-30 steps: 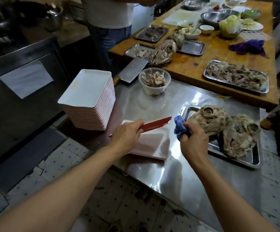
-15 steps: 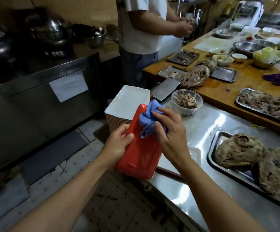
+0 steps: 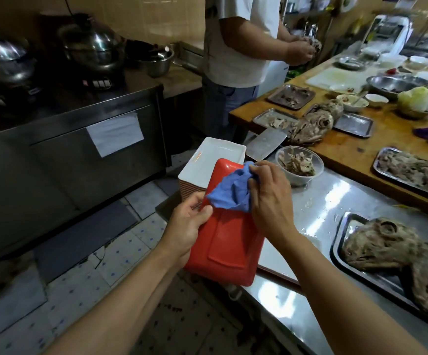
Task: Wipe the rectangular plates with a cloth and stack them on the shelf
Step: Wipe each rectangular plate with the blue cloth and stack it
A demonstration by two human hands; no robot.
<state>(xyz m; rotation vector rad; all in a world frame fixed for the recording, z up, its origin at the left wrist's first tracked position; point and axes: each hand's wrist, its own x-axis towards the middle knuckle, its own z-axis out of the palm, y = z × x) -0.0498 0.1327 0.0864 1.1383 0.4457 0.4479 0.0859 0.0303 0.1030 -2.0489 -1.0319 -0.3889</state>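
My left hand grips the left edge of a rectangular plate, held tilted with its red underside facing me, off the counter's front edge. My right hand holds a crumpled blue cloth against the upper part of that red underside. Behind the plate stands a tall stack of rectangular plates, white on top with red rims, on the steel counter. Another white plate lies flat on the counter under my right forearm.
A steel tray with cooked animal heads sits at the right. A plastic bowl of scraps and a cleaver lie behind the stack. A person works at the wooden table. Pots stand on the dark stove at left.
The plate was lifted off the counter and turned red side up; the cloth came onto it and has spread a little lower across the underside. The view has tilted upward.
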